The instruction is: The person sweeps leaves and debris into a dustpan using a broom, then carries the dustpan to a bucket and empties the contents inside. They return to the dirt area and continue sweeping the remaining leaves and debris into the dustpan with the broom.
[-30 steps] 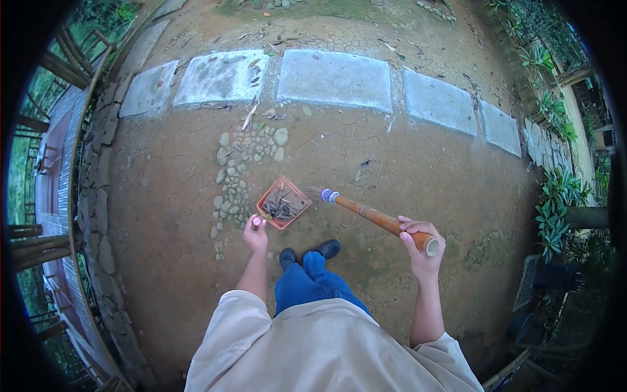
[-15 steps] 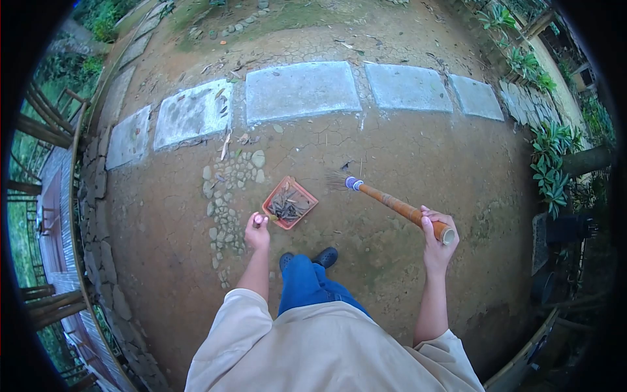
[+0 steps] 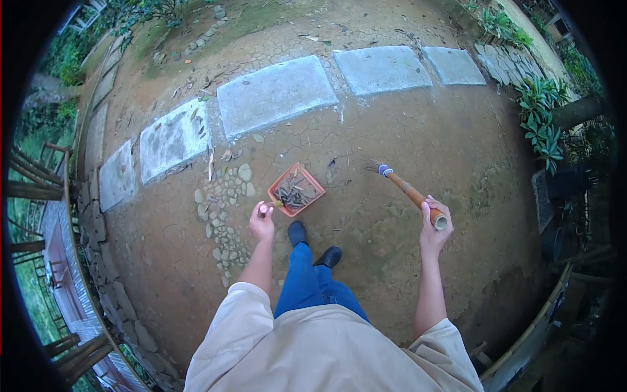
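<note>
My left hand point(image 3: 262, 222) is closed around the handle of an orange-red dustpan point(image 3: 318, 198), which is in front of my feet. Dry leaves point(image 3: 295, 193) lie in a heap inside the pan. On the right, my right hand point(image 3: 435, 225) grips a broom point(image 3: 410, 192) by the upper end of its thick bamboo handle. Purple and white binding circles the broom's neck, and its thin dark bristles point(image 3: 373, 165) point away to the left. A gap of bare ground separates the bristles from the dustpan.
Pale stone slabs point(image 3: 277, 90) cross the dirt yard ahead. A patch of embedded pebbles point(image 3: 225, 219) lies left of the dustpan. Loose leaves point(image 3: 212, 166) are scattered near the slabs. Green plants point(image 3: 542, 124) border the right side, and a stone edging point(image 3: 108, 261) runs along the left.
The view has turned and my left foot has stepped forward. The broom has swung so its bristles sit farther right, away from the dustpan. Both hands keep their grip.
</note>
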A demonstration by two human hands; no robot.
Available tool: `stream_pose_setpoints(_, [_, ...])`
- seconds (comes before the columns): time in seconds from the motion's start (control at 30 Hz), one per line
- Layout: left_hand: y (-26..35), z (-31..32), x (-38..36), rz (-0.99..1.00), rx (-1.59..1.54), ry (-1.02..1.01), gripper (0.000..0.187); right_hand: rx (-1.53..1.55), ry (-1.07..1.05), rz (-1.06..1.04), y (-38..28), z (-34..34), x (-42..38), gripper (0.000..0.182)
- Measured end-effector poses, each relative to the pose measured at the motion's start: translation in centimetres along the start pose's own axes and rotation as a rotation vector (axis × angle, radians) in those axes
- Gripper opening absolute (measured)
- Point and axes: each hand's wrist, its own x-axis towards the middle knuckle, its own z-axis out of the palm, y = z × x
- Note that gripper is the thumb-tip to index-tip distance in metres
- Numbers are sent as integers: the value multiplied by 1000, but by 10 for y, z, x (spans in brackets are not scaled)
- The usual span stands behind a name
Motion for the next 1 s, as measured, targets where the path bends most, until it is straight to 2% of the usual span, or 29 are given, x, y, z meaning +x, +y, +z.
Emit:
stream_pose_setpoints(0.23, [14,29,41,29,18,-115,41,-45,32,14,29,42,25,11])
stream_pose_setpoints(0.47, [5,63,75,2,-18,-222,41,-28,-110,10,53,93,24,14])
stream_pose_setpoints(0.6, [9,67,81,-47,21,-259,41,29,-244,65,27,110,9,15])
stream_pose_setpoints(0.77, [-15,72,95,-41,-102,-294,42,103,-403,94,-15,107,-11,18])
stream_pose_setpoints(1.0, [-10,63,97,-31,-84,-290,43,262,-228,226,-55,73,-9,17])
